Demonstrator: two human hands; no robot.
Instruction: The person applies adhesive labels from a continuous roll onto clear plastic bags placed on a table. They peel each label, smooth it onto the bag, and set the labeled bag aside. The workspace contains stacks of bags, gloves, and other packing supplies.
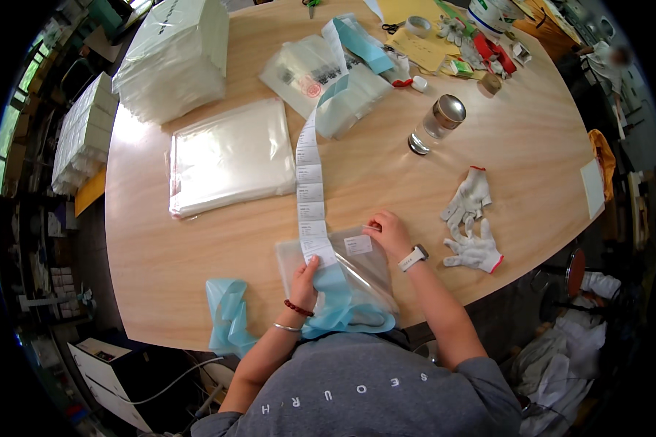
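Observation:
My left hand point(304, 286) grips a long strip of white printed labels point(310, 191) on pale blue backing, thumb on top. The strip runs away from me across the table, and its bare blue backing point(333, 285) hangs toward my body. Under it lies a stack of clear plastic bags point(372, 275) at the table's near edge. A single white label point(358, 245) lies on the top bag. My right hand point(389, 233) is at that label's upper right corner, fingers closed together; whether they pinch the label or the bag is hidden.
A stack of clear bags point(229, 156) lies left, with tall wrapped stacks point(171, 62) behind. More bags point(288, 73) sit beyond the strip. A glass bottle point(436, 125) and white gloves point(474, 244) are right. Loose blue backing point(227, 313) drapes over the near edge.

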